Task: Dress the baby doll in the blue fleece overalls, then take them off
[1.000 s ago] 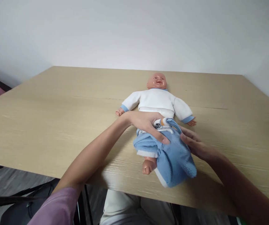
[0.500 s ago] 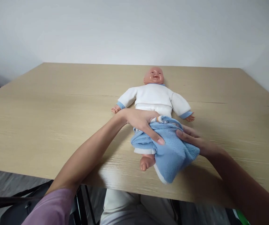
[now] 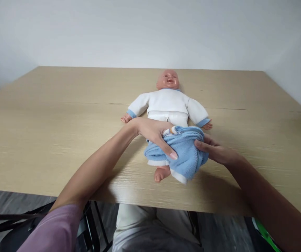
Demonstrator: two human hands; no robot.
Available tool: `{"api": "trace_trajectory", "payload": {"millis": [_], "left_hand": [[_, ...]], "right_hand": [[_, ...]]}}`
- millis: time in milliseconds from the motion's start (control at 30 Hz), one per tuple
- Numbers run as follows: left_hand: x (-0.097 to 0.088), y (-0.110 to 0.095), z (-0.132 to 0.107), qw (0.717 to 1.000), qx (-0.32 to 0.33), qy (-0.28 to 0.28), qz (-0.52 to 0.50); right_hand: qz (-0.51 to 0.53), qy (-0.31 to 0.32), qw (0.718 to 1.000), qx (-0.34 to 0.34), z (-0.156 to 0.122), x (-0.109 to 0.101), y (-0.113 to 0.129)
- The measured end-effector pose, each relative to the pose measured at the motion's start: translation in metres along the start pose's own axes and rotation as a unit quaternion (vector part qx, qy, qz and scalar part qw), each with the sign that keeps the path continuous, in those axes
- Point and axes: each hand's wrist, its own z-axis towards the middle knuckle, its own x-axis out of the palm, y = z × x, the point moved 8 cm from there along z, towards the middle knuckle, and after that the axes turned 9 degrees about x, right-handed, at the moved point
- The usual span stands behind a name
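Observation:
A baby doll (image 3: 168, 101) in a white top with blue cuffs lies on its back, head away from me. Light-blue terry pants (image 3: 187, 154) with white hems are bunched around its lower legs. One bare foot (image 3: 162, 173) pokes out of the leg opening on my left; the other foot is hidden in the cloth. My left hand (image 3: 157, 134) grips the waistband side, thumb on top and fingers hidden beneath. On the other side, my right hand (image 3: 213, 148) pinches the gathered fabric between thumb and fingers.
The wooden table (image 3: 61, 140) reaches back to a pale wall. Its near edge runs just in front of my lap. A black chair (image 3: 21, 231) stands below at the left, and a green item (image 3: 266, 234) shows at the lower right.
The pant leg on my right has been gathered up and hangs shorter, with my right hand closer in on it. My left hand keeps its hold. The view has shifted slightly.

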Motion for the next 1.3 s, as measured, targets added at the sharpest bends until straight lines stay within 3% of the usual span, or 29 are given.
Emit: {"api": "trace_trajectory", "payload": {"millis": [67,200,267,300,467,600,667,833,900,1000,1067,1167,1300], "left_hand": [[-0.004,0.000,-0.002,1.000,0.011,-0.012,0.000],[-0.010,0.000,-0.003,0.999,0.033,-0.036,-0.016],[-0.009,0.001,-0.002,0.998,0.028,-0.048,-0.028],[-0.008,0.002,-0.001,0.998,0.026,-0.055,-0.034],[0.002,0.001,0.005,0.995,0.018,-0.049,-0.082],[0.000,0.002,0.002,0.996,0.013,-0.062,-0.069],[-0.005,0.003,-0.001,0.995,0.020,-0.078,-0.057],[-0.004,0.000,-0.002,0.997,0.039,-0.053,-0.051],[-0.003,-0.002,-0.001,0.996,0.042,-0.061,-0.052],[-0.003,-0.003,0.001,0.994,0.051,-0.086,-0.049],[-0.004,0.000,0.001,0.992,0.052,-0.104,-0.045],[-0.003,0.004,0.002,0.990,0.062,-0.102,-0.075],[0.001,0.006,0.003,0.992,0.058,-0.066,-0.096]], "right_hand": [[-0.024,0.047,0.999,0.008,0.000,0.008,0.004],[-0.067,0.214,0.974,0.030,-0.010,0.031,0.012],[-0.079,0.243,0.966,0.032,-0.014,0.032,0.010],[-0.076,0.226,0.971,0.029,-0.014,0.029,0.009],[0.032,0.028,0.999,-0.027,-0.005,0.004,0.003],[0.070,0.054,0.996,-0.005,-0.002,0.017,0.000],[0.046,0.078,0.996,0.008,-0.002,0.021,0.002],[-0.038,0.188,0.981,-0.002,-0.007,0.032,0.007],[-0.022,0.157,0.987,-0.003,-0.005,0.028,0.007],[0.051,0.035,0.998,0.019,-0.002,0.015,0.005],[0.090,-0.008,0.995,0.042,-0.002,0.013,0.005],[0.097,-0.006,0.994,0.053,-0.004,0.017,0.007],[0.061,0.034,0.998,0.006,-0.004,0.018,0.007]]}}
